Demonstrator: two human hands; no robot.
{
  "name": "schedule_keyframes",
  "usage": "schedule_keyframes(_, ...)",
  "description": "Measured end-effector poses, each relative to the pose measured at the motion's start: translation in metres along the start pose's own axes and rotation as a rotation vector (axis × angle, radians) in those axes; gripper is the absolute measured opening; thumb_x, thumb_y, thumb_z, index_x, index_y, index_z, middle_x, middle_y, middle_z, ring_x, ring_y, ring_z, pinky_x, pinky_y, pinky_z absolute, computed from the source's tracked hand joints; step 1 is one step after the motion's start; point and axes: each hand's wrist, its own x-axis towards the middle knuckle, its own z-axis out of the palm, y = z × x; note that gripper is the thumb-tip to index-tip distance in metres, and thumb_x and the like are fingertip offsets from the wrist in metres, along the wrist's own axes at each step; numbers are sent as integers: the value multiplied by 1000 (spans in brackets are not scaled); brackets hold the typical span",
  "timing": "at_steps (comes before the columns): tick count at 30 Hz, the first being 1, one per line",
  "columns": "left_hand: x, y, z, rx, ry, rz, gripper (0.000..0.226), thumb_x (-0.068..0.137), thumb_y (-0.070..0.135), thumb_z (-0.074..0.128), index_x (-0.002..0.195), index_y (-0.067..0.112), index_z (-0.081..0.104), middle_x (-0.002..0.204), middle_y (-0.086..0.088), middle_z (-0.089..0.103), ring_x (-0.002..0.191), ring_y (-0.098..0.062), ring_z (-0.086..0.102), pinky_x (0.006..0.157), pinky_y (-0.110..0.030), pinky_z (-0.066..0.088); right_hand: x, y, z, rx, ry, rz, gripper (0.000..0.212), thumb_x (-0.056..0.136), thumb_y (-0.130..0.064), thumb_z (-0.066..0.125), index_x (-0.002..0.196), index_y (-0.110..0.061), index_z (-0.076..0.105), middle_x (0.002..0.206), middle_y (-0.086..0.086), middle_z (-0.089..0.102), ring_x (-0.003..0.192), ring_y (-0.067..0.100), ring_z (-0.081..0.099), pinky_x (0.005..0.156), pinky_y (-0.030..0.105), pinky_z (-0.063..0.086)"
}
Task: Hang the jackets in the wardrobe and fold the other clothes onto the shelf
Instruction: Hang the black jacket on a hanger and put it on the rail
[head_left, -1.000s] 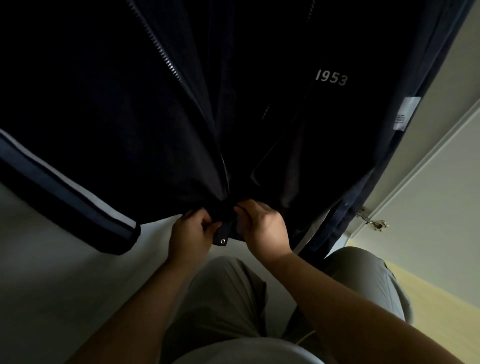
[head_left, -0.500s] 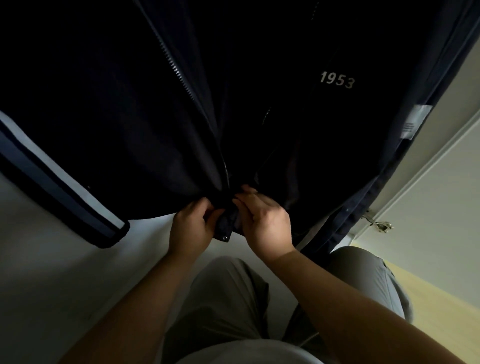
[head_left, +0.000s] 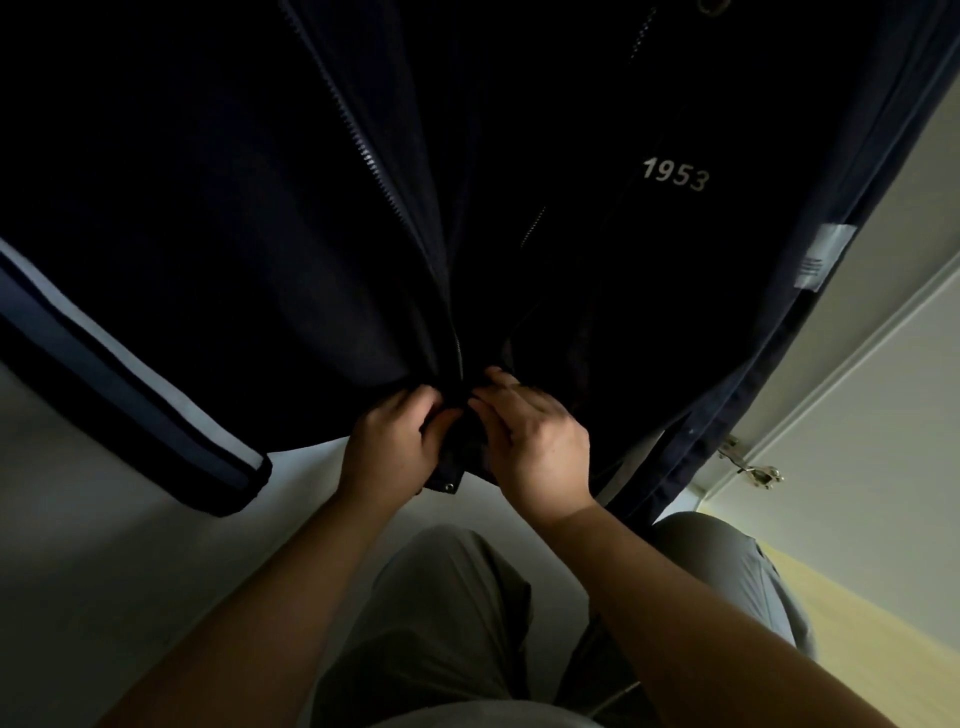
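A dark navy jacket (head_left: 270, 218) with "1953" printed on its front hangs in front of me and fills the upper view. Its zip runs down the middle to the bottom hem. My left hand (head_left: 389, 447) pinches the hem's left side just beside the zip's lower end. My right hand (head_left: 535, 441) grips the hem's right side, fingers curled into the cloth. Both hands meet at the zip's foot, and the zip's end is hidden between the fingers. A sleeve (head_left: 130, 405) with pale stripes hangs at the left.
A white care label (head_left: 826, 257) shows on the jacket's right edge. A pale wardrobe door (head_left: 872, 395) with a metal hinge (head_left: 753, 467) stands at the right. My legs in grey trousers (head_left: 441, 623) are below, over a light floor (head_left: 78, 571).
Both hands have risen slightly with the hem and drawn closer at the zip's foot. The jacket has swayed a little; the striped sleeve has shifted left.
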Motion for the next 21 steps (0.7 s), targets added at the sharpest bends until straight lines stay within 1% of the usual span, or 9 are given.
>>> schedule_keyframes(2,3,-1,1,-25,8,1,17,92,24,71,82,12,63,72,-2,62,65,-23,59,56,-38,50,5,-1,-3,6,48,22,11,91,-20,75,101,-17,79,117,-1,74,92,19,73,71,32,60)
schedule_keyframes(5,7,0,1,-21,1,10,19,93,30,67,83,15,61,73,-1,61,64,-23,58,55,-35,50,6,-4,-7,-9,42,80,10,92,-21,75,100,-19,78,120,-4,73,93,19,73,70,31,60)
schedule_keyframes(7,8,4,-1,10,1,18,20,93,33,68,84,17,60,74,-1,61,65,-25,59,55,-33,48,9,-6,-8,-2,28,101,9,91,-20,76,100,-18,79,121,-2,73,97,21,73,72,33,61)
schedule_keyframes(9,12,9,-1,49,5,45,23,90,36,72,88,16,62,76,-2,63,68,-26,62,56,-33,49,14,-4,-8,17,11,111,10,92,-17,75,101,-14,79,120,2,73,102,23,73,77,38,62)
schedule_keyframes(11,16,12,-4,69,31,66,27,89,39,73,92,14,65,78,-2,66,70,-25,63,56,-35,52,18,-3,-9,39,-14,103,11,92,-14,74,101,-12,79,120,5,73,103,25,73,78,41,62)
schedule_keyframes(13,20,13,-6,87,70,97,30,94,40,63,86,11,66,73,-5,64,65,-27,62,54,-36,51,19,-5,-10,35,-29,82,11,91,-13,75,101,-11,79,119,6,73,101,26,73,78,40,62)
schedule_keyframes(15,22,14,-5,89,87,132,34,97,36,54,77,10,63,67,-7,59,60,-29,58,51,-37,49,22,-6,-13,30,-30,62,10,91,-12,75,100,-10,79,116,6,74,99,25,74,78,39,61)
schedule_keyframes(18,23,9,-5,68,75,145,29,96,30,56,75,9,62,66,-8,58,59,-31,57,51,-36,48,32,-7,-17,74,15,19,9,91,-8,74,98,-6,79,105,6,77,94,22,74,78,36,61)
schedule_keyframes(21,24,1,-9,40,83,128,34,97,32,53,77,8,65,67,-7,61,59,-29,59,52,-33,50,39,-12,-22,64,25,-20,10,95,-11,71,101,-7,78,102,4,76,91,18,73,77,33,59)
